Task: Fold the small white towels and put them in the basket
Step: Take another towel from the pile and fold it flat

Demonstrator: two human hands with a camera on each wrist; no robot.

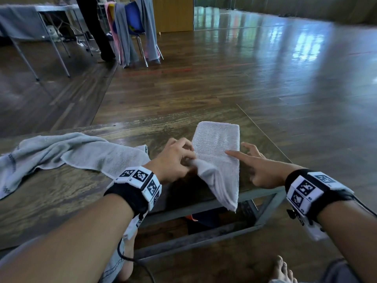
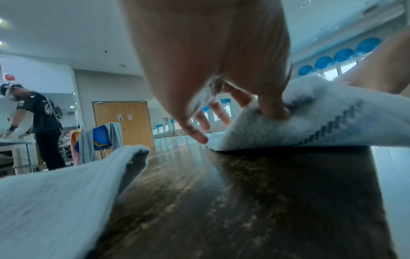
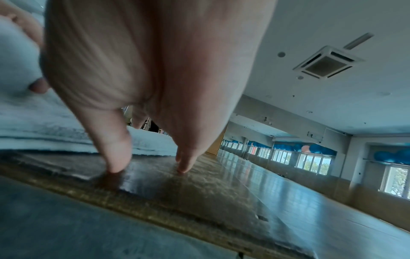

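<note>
A small white towel (image 1: 216, 144), folded into a long strip, lies on the low wooden table (image 1: 61, 201), its near end hanging over the front edge. My left hand (image 1: 187, 158) pinches the strip's left edge and lifts it; in the left wrist view the fingers (image 2: 272, 112) are curled into the towel (image 2: 315, 126). My right hand (image 1: 244, 154) is open, its straight index finger pressing on the strip's middle. In the right wrist view the fingertips (image 3: 115, 163) touch the tabletop beside the towel (image 3: 44, 126). A second, unfolded towel (image 1: 71, 152) lies crumpled at the left.
The table's grey metal frame (image 1: 206, 207) shows below its front edge, and my bare foot (image 1: 283, 270) is beneath. Far back stand a blue chair (image 1: 134, 23) draped with towels, a folding table (image 1: 30, 21) and a person (image 2: 42, 122). Wooden floor spreads to the right.
</note>
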